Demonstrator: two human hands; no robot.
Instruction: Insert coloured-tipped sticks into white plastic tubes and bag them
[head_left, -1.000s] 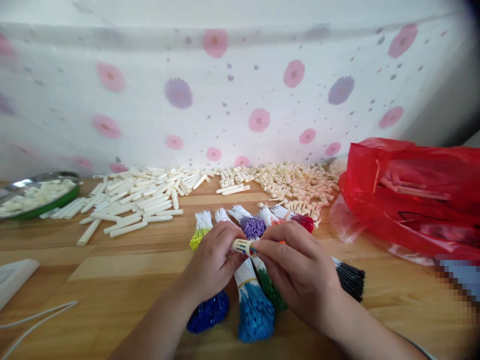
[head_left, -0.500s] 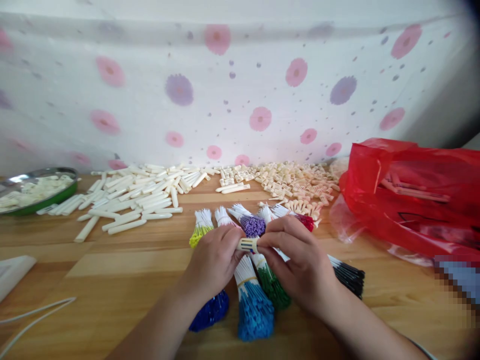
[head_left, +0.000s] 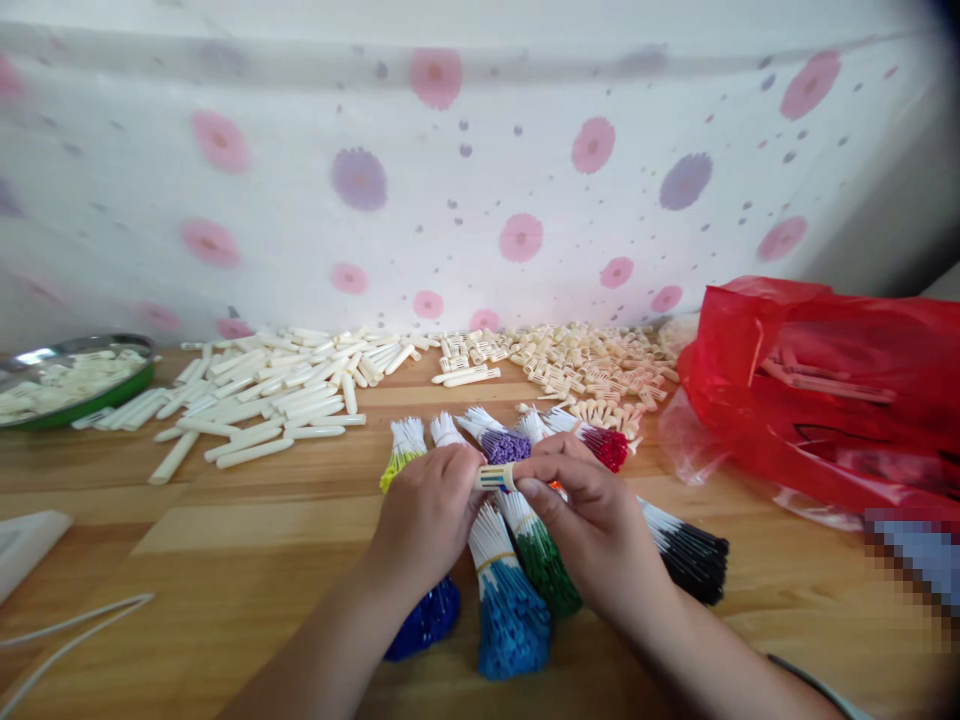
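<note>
Between my two hands is a short cream slotted pen barrel (head_left: 494, 478), held level, with dark and bluish bits showing in its slots. My left hand (head_left: 427, 510) is closed round its left end, most of those fingers hidden. At the right end, the thumb and forefinger of my right hand (head_left: 592, 510) pinch together; anything small inside that pinch is hidden. Below and around lie bundles of thin white-stemmed pen refills with coloured ends: light blue (head_left: 513, 610), dark blue (head_left: 426, 622), green (head_left: 549, 565), black (head_left: 691, 555), purple (head_left: 504, 444), red (head_left: 604, 446) and yellow (head_left: 403, 452).
Long cream pen tubes (head_left: 300, 385) are heaped at the back left, beside a green-sided metal tray (head_left: 120, 393) of small parts. Slotted pieces (head_left: 600, 360) are piled at the back right. A red plastic bag (head_left: 810, 400) stands right; a white cable (head_left: 82, 625) lies left.
My right fingers have lowered and straightened against the barrel's right end. The barrel has tipped up slightly and moved a little left, and its slots show more colour. My left hand has barely moved.
</note>
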